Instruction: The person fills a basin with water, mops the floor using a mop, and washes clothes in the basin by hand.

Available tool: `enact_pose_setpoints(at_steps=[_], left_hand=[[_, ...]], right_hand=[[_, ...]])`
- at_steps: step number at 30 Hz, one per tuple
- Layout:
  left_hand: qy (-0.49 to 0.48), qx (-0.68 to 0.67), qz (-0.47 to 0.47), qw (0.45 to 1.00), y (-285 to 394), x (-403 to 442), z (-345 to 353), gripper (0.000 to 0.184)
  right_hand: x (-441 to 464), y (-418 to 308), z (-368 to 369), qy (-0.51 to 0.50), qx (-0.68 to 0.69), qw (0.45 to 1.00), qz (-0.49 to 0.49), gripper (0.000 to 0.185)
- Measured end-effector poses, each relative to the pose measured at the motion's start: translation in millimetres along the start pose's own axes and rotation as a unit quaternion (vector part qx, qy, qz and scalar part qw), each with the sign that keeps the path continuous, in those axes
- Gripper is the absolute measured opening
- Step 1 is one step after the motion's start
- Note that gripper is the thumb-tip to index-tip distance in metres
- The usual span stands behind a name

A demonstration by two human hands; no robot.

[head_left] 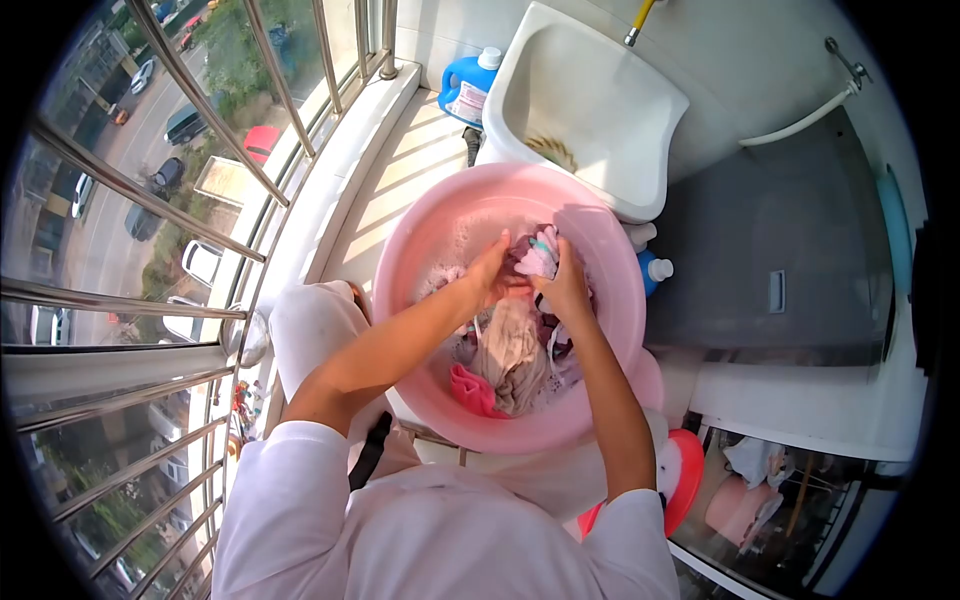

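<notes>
A large pink basin holds sudsy water and a heap of wet laundry. My right hand grips a bunched pink-and-white cloth with a teal patch, near the back of the basin. My left hand is closed around the same bundle from the other side, its fingers partly hidden by fabric and water. Dark purplish fabric shows between the hands. Below them lie a beige garment and a bright pink cloth, both partly in the suds.
Behind the basin stands a white sink, with a blue detergent jug at its left. A blue bottle sits by the basin's right rim, near a grey panel. Metal window bars run along the left.
</notes>
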State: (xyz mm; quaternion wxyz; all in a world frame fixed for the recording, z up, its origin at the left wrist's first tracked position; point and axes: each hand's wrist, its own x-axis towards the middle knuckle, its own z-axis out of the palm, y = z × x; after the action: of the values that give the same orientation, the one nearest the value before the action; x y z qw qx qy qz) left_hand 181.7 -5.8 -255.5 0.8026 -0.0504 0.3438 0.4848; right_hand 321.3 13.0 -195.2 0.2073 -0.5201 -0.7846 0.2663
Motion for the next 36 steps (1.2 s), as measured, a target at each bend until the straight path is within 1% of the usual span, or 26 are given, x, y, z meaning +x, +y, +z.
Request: enact_pose_setpoints(at_steps=[2,5,6,8,9,10,12,13,14,16,17,18,19,21,22,23,25,26,27,28,29,31,32,33,35,36], left_hand=[[-0.112,-0.053,-0.024,0.992,6.8,-10.7,14.4,0.052],[-0.025,-0.019,-0.038,0.999,9.3,3.5,6.5,0.047],[-0.056,-0.002,-0.036,0.998,14.7,-17.4,21.8,0.044],[-0.093,-0.007,-0.036,0.995,10.9,-7.8,7.0,0.04],[-0.109,-0.01,-0.036,0.993,12.3,-11.5,6.9,0.038],[-0.067,-0.014,-0.008,0.998,8.2,-11.5,12.3,0.031],[-0.016,-0.03,0.031,0.999,5.0,-15.4,16.1,0.032],[0.009,-0.04,0.053,0.998,3.6,-16.7,16.8,0.032],[0.062,-0.057,0.128,0.988,-1.1,-17.2,15.6,0.028],[0.132,-0.011,0.137,0.982,-0.2,-9.4,19.3,0.024],[0.167,0.013,0.142,0.976,1.9,-6.1,20.5,0.023],[0.165,0.025,0.131,0.977,5.8,-2.2,19.4,0.026],[0.164,0.037,0.15,0.974,9.5,0.3,19.2,0.026],[0.165,0.063,0.181,0.967,14.0,1.3,12.7,0.028],[0.157,0.126,0.123,0.972,24.9,1.4,4.7,0.038],[0.16,0.126,0.117,0.972,29.9,3.2,-4.7,0.042],[0.163,0.126,0.105,0.973,35.8,4.2,-9.7,0.051],[0.195,0.099,0.145,0.965,29.9,-2.6,-3.7,0.051],[0.163,0.095,0.147,0.971,29.8,-1.6,-6.2,0.056],[0.132,0.09,0.147,0.976,28.2,-0.2,-11.7,0.061],[0.101,0.085,0.147,0.98,25.0,0.7,-16.4,0.066],[0.122,0.115,0.131,0.977,19.0,2.3,-13.2,0.073],[0.133,0.13,0.125,0.975,17.4,2.4,-12.4,0.077],[0.117,0.123,0.12,0.978,15.7,3.3,-12.0,0.079],[0.083,0.105,0.102,0.986,5.1,6.7,-11.5,0.083],[0.048,0.056,0.104,0.992,4.5,7.9,-8.9,0.077]], right_hand=[[-24.7,-42.9,-24.8,0.0,0.024,0.999,-0.045,0.071],[-54.9,-60.4,-23.6,-0.057,-0.009,0.992,-0.112,0.059],[-58.7,-62.0,-19.6,-0.057,0.007,0.992,-0.113,0.051],[-61.3,-63.4,-11.3,-0.056,0.04,0.991,-0.118,0.037],[-59.0,-65.2,-7.2,-0.035,0.066,0.991,-0.115,0.031],[-54.4,-66.8,-2.6,-0.015,0.092,0.99,-0.11,0.026],[-38.5,-64.3,9.7,0.049,0.119,0.987,-0.1,0.019],[-26.8,-57.6,19.0,0.087,0.134,0.984,-0.075,0.022],[-14.3,-48.5,30.5,0.124,0.148,0.98,-0.049,0.025],[15.8,-15.3,45.8,0.161,0.099,0.982,-0.011,0.027],[28.9,11.8,52.8,0.144,0.116,0.983,-0.004,0.031],[35.6,21.7,56.6,0.136,0.117,0.984,0.017,0.033],[41.5,33.0,58.6,0.126,0.114,0.985,0.037,0.035],[53.7,74.4,63.4,0.142,0.016,0.987,0.068,0.042],[55.5,86.0,57.2,0.122,0.033,0.986,0.112,0.044],[55.6,96.7,54.6,0.097,0.088,0.971,0.199,0.044],[48.7,94.5,57.4,0.119,0.113,0.97,0.18,0.045],[36.8,87.0,61.1,0.061,0.029,0.995,0.073,0.045],[25.7,68.6,56.9,0.001,-0.055,0.998,-0.036,0.049],[21.4,60.5,51.3,-0.07,-0.103,0.989,-0.08,0.055],[21.9,66.0,51.1,-0.051,-0.125,0.989,-0.057,0.055],[39.1,77.9,47.3,-0.008,-0.166,0.986,-0.017,0.057],[45.9,79.7,48.2,-0.002,-0.082,0.997,0.018,0.06],[44.5,70.1,46.7,0.002,-0.034,0.999,-0.022,0.059],[24.4,28.0,32.1,0.004,0.056,0.994,-0.096,0.059],[7.0,-3.4,18.2,-0.001,0.092,0.989,-0.112,0.056]])
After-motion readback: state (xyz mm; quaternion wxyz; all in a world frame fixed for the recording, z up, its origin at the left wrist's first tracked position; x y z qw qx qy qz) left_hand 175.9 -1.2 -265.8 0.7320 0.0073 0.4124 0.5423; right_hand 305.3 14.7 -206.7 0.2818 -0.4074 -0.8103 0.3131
